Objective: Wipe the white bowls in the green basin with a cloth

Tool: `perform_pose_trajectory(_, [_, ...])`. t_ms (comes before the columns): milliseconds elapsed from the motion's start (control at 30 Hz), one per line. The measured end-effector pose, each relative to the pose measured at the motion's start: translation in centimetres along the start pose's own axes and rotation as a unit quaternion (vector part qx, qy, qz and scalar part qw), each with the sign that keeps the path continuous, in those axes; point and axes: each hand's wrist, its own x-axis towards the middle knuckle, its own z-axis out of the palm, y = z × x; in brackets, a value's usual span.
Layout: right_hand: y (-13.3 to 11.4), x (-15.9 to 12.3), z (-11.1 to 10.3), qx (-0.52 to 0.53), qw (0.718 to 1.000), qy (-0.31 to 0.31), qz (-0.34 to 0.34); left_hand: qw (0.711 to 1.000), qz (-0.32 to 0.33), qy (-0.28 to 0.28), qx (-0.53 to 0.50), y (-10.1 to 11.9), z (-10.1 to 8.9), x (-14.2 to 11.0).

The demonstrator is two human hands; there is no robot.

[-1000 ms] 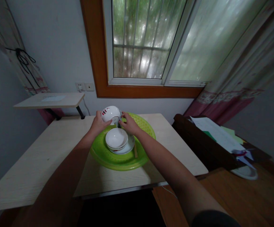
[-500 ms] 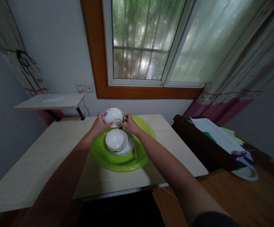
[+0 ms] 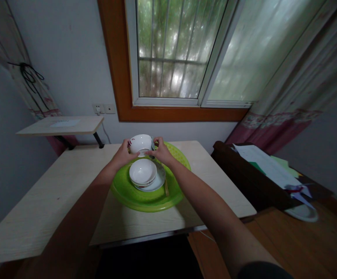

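My left hand (image 3: 123, 154) and my right hand (image 3: 160, 152) grip a white bowl with red marks (image 3: 141, 143) from both sides, above the far part of a round green tray (image 3: 133, 197). The bowl is nearly upright, its opening facing up. Just in front of it on the tray, another white bowl (image 3: 143, 171) rests on a white plate (image 3: 159, 181). A thin wooden stick (image 3: 166, 187), perhaps a chopstick, lies by the plate's right edge.
The tray stands on a pale wooden table (image 3: 40, 205) under a barred window (image 3: 168, 50). A small shelf (image 3: 61, 124) juts out at the left. A dark chair or desk with papers (image 3: 269, 164) stands to the right, with a wooden floor (image 3: 308, 244) below.
The bowl in my hands has turned from tilted, underside showing, to nearly upright and has sunk slightly towards the tray. Both hands stayed on it.
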Motion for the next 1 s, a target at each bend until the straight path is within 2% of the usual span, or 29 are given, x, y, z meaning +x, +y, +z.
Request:
perform_pose_trajectory(267, [-0.6, 0.0, -0.9, -0.074, 0.994, -0.023, -0.075, 0.998, 0.042, -0.009, 0.043, 0.1, 0.2, -0.3])
perform_pose_trajectory(500, [0.3, 0.2, -0.6, -0.093, 0.989, -0.025, -0.11, 0.992, 0.037, -0.018, 0.121, 1.0, -0.2, -0.5])
perform_pose_trajectory(633, [0.1, 0.0, -0.6, -0.099, 0.981, -0.045, -0.161, 0.988, 0.032, -0.009, 0.151, 1.2, -0.4, -0.6])
perform_pose_trajectory(767, [-1.2, -0.7, -0.6, -0.147, 0.959, -0.06, -0.237, 0.987, 0.032, 0.0, 0.158, 0.9, -0.3, -0.5])
perform_pose_trajectory(1000, [-4.4, -2.2, 0.5, -0.263, 0.889, -0.14, -0.347, 0.988, 0.034, -0.021, 0.148, 1.4, -0.3, -0.7])
